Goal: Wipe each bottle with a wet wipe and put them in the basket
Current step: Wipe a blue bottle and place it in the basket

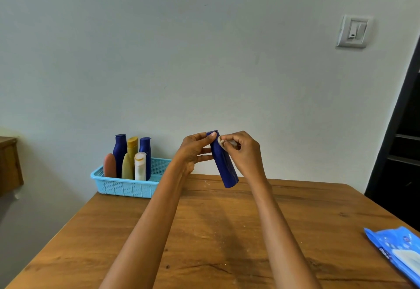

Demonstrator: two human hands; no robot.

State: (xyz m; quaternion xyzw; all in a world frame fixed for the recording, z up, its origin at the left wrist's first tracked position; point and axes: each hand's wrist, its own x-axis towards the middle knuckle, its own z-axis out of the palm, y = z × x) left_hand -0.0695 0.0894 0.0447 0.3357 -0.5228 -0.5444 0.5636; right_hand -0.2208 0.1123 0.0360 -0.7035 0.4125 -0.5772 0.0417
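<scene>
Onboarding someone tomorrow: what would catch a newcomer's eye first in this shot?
First, the dark blue bottle, held tilted above the middle of the wooden table: the left hand grips it while the right hand presses a wipe near its top. Next, the light blue basket at the table's far left corner, with six bottles standing in it. A blue pack of wipes lies at the right edge.
</scene>
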